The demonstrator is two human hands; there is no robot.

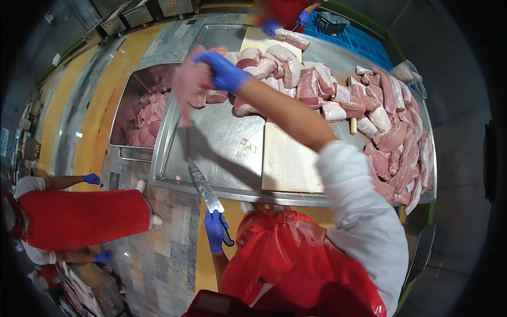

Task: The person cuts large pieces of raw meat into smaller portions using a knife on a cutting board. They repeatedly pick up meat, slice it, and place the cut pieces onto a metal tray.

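Note:
My right hand (224, 71), in a blue glove, stretches across to the far left of the steel table (177, 153). It grips a pale pink slice of meat (189, 82), smeared by motion, near the rim of a steel bin (117, 124) with pink meat slices inside. By the front edge, my left hand (214, 231), also gloved, is closed round the black handle of a knife (203, 185). The broad blade points away from me over the table's edge. A white cutting board (291, 158) lies in front of me on the table.
Cut pork pieces (308, 84) line the table's far half, with a larger heap (398, 153) at right. Across the table, a co-worker's gloved hand (272, 26) touches meat on another board. A person in a red apron (87, 219) stands at left. Blue crates (364, 47) stand far right.

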